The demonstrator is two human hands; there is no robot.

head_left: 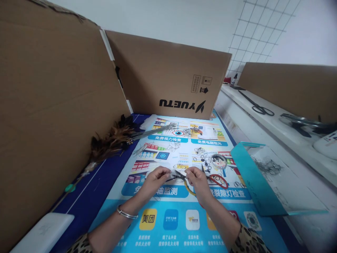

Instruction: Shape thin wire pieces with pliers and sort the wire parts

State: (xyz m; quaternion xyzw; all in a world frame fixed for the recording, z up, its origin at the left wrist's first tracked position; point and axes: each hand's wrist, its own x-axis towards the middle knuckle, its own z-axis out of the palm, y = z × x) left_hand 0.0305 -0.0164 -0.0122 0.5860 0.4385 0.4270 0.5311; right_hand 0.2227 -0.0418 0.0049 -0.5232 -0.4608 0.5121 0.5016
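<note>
Above the printed mat (pixel 113 214), my left hand (pixel 158 176) is closed in a pinch, with a silver bangle on its wrist. Close by on the right, my right hand (pixel 197 178) also has thumb and fingertips pressed together. Whatever the fingertips hold is too small and thin to make out. Between the hands, dark-jawed pliers (pixel 181 176) lie on the mat, their yellow handle passing partly beneath my right hand. Scissors with red handles (pixel 219 181) lie just beyond my right hand. Small wire and black ring pieces (pixel 202 154) are scattered past them.
A round tin with a cartoon face (pixel 219 161) sits right of centre. A teal box (pixel 246 179) on the right holds tangled wire bits. Brown feathers (pixel 110 140) and a bundle of thin wires (pixel 155 131) lie left. Cardboard walls (pixel 168 70) stand behind and left; black scissors (pixel 259 107) rest on the ledge.
</note>
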